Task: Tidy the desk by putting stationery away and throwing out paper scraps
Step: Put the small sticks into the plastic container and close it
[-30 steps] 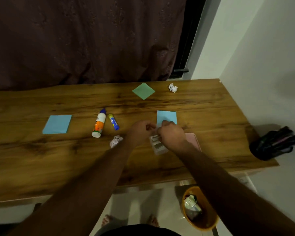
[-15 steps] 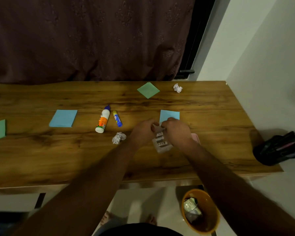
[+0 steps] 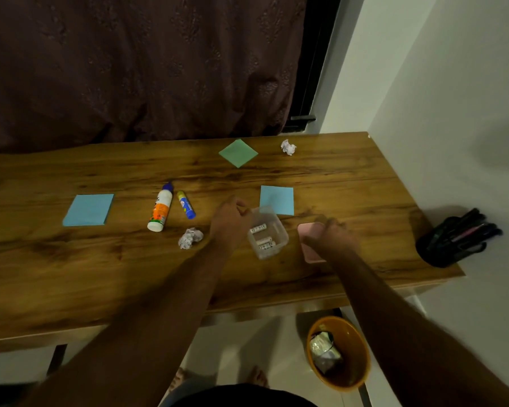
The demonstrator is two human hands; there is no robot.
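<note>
A small clear plastic box (image 3: 269, 234) with white erasers inside stands on the wooden desk (image 3: 100, 259). My left hand (image 3: 231, 223) holds its left side. My right hand (image 3: 329, 235) grips a pink lid (image 3: 307, 232) just right of the box. Two crumpled paper scraps lie on the desk, one (image 3: 190, 238) near my left hand and one (image 3: 288, 147) at the back. A white glue bottle (image 3: 160, 211) and a blue glue stick (image 3: 186, 204) lie side by side. Blue sticky pads (image 3: 88, 210) (image 3: 277, 200) and a green one (image 3: 238, 153) lie flat.
An orange bin (image 3: 340, 352) with wrappers stands on the floor under the desk's right end. A black pen holder (image 3: 453, 239) full of pens sits at the desk's right edge by the white wall. A dark curtain hangs behind.
Both hands were together on the clear box. My right hand has since moved right onto the pink lid, and the box now shows open between the hands.
</note>
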